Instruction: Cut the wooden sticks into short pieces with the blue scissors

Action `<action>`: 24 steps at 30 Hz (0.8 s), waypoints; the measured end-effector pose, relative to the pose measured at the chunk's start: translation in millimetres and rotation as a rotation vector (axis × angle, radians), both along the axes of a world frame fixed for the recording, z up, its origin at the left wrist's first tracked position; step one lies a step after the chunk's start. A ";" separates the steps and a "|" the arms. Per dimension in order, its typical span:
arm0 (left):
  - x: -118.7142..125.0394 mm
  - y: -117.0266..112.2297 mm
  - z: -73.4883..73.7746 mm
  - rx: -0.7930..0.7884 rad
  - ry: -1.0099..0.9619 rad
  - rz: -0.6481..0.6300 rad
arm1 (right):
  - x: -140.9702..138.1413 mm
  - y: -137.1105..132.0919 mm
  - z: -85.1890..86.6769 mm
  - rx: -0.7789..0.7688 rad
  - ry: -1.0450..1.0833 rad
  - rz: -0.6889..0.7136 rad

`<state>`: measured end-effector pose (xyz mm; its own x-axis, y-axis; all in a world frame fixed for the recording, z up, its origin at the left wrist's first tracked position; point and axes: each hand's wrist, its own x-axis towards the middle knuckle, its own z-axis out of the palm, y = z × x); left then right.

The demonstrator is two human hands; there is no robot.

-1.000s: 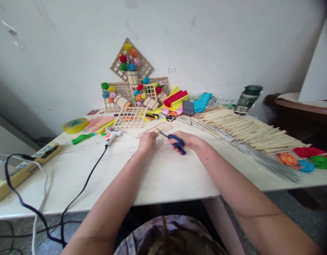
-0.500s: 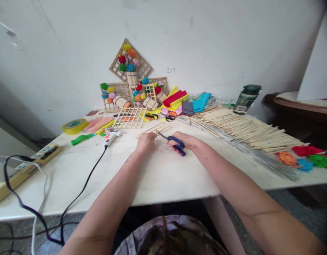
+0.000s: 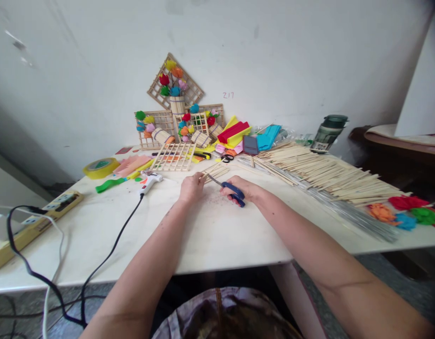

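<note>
The right hand (image 3: 242, 185) grips the blue-handled scissors (image 3: 235, 189), with fingers wrapped around the handles and the blades pointing toward ten o'clock. Just beyond the blade tips sits the left hand (image 3: 192, 187), its fingers drawn together; whether they pinch a stick is too small to tell. Dark specks (image 3: 217, 198) dot the table (image 3: 224, 240) between and below the hands, and a few loose sticks (image 3: 220, 168) lie at twelve, near the blades. Taking the hands as the dial's centre, the white glue gun (image 3: 151, 181) lies at nine, its black cord running down toward seven. A pale lattice panel (image 3: 174, 156) is at eleven, with black-handled scissors (image 3: 227, 158) just past twelve. Farther out, a tape roll (image 3: 101, 167) is at ten and a yellow power strip (image 3: 58, 205) between eight and nine. Folded red paper (image 3: 234, 132) lies toward one. A broad spread of sticks (image 3: 330, 169) fills two, with silvery wires (image 3: 358, 215) along its near side toward three. Flower-decorated lattices (image 3: 175, 75) stand beyond eleven, against the wall.
</note>
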<state>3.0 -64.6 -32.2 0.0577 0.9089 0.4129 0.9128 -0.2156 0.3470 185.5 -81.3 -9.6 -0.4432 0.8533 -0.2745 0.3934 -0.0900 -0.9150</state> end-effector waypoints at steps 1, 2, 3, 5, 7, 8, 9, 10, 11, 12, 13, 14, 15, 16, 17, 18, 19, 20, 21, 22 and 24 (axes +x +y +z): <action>-0.5 0.6 -0.5 0.005 -0.013 0.009 | -0.5 -0.6 0.5 -0.002 -0.003 -0.005; -1.1 1.2 -1.0 0.005 -0.019 0.014 | -0.9 -1.0 0.7 -0.003 -0.005 -0.007; -1.7 1.7 -1.6 0.001 -0.019 0.013 | -1.3 -1.4 0.6 -0.005 -0.005 -0.006; -2.9 2.5 -2.6 -0.001 -0.020 0.007 | -1.8 -1.8 -0.1 -0.008 -0.001 -0.003; -3.9 3.1 -3.2 -0.004 -0.050 -0.001 | -1.9 -1.7 -1.0 -0.015 0.005 -0.004; -4.2 3.3 -3.4 -0.007 -0.072 -0.008 | -1.9 -1.6 -1.4 -0.021 0.010 -0.005; -4.4 3.6 -3.4 -0.013 -0.097 -0.013 | -1.9 -1.4 -1.8 -0.025 0.015 -0.007; -4.6 3.9 -3.4 -0.018 -0.123 -0.017 | -1.8 -1.2 -2.1 -0.028 0.019 -0.008; -4.7 4.3 -3.4 -0.020 -0.150 -0.020 | -1.7 -0.8 -2.4 -0.028 0.022 -0.010; -4.8 4.7 -3.4 -0.018 -0.176 -0.020 | -1.6 -0.4 -2.7 -0.027 0.024 -0.010; -4.9 5.1 -3.4 -0.016 -0.199 -0.022 | -1.5 0.1 -3.1 -0.024 0.025 -0.010; -5.0 5.6 -3.5 -0.015 -0.220 -0.025 | -1.4 0.7 -3.6 -0.021 0.028 -0.009; -5.3 6.1 -3.7 -0.014 -0.237 -0.030 | -1.2 1.3 -4.1 -0.021 0.030 -0.008; -5.5 6.5 -4.0 -0.014 -0.250 -0.036 | -1.0 2.0 -4.6 -0.022 0.034 -0.007; -5.9 6.9 -4.3 -0.016 -0.262 -0.043 | -0.9 2.5 -5.0 -0.024 0.039 -0.005; -6.1 7.2 -4.7 -0.019 -0.272 -0.049 | -0.8 2.8 -5.2 -0.028 0.042 -0.004; -6.3 7.3 -5.0 -0.024 -0.282 -0.054 | -0.7 3.0 -5.2 -0.033 0.045 -0.001; -6.3 7.4 -5.4 -0.030 -0.289 -0.057 | -0.8 2.9 -4.8 -0.038 0.048 0.002; -6.1 7.2 -5.7 -0.038 -0.294 -0.060 | -0.9 2.5 -4.1 -0.041 0.048 0.002; -5.5 6.9 -5.9 -0.047 -0.297 -0.061 | -1.0 1.9 -3.1 -0.043 0.044 -0.002; -3.6 6.0 -6.2 -0.058 -0.300 -0.066 | -1.4 0.3 -0.3 -0.050 0.018 -0.024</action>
